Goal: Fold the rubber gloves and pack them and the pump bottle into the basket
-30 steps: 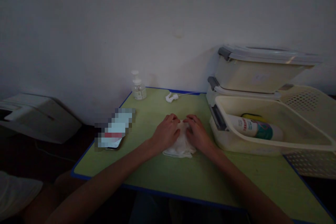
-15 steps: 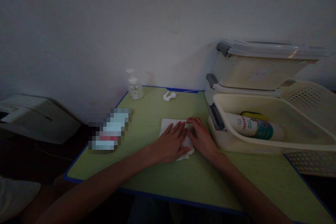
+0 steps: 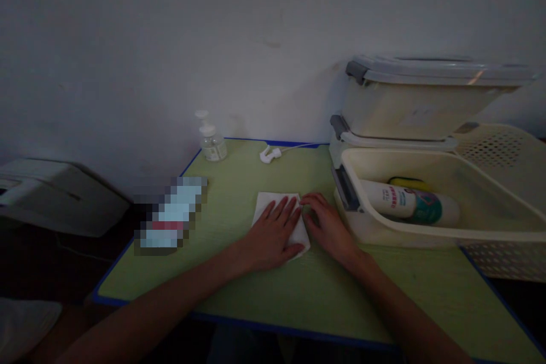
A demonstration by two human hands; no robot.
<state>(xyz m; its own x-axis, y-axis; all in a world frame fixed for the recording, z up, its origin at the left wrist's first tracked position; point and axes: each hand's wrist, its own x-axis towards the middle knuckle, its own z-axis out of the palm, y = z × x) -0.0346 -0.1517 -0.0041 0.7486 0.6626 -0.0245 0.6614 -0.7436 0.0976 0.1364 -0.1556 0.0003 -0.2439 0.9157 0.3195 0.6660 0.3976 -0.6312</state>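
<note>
A folded white paper tissue (image 3: 267, 200) lies on the green tabletop (image 3: 232, 199). My left hand (image 3: 273, 236) rests flat across it with the fingers spread, covering much of its middle. At the tissue's right edge is my right hand (image 3: 328, 227), with curled fingers and the thumb close to the index finger. A small bit of the edge appears pinched there, partly hidden by the fingertips.
On the right stands an open cream bin (image 3: 350, 222) holding a white and teal bottle (image 3: 422, 206). A clear lidded box (image 3: 396, 108) is stacked behind. A pump bottle (image 3: 213, 148), white cable (image 3: 271, 153) and blurred phone-like object (image 3: 174, 213) lie further left.
The tissue lies flatter and its right edge is straighter than before. Both hands stay on it in nearly the same place. The view has shifted slightly.
</note>
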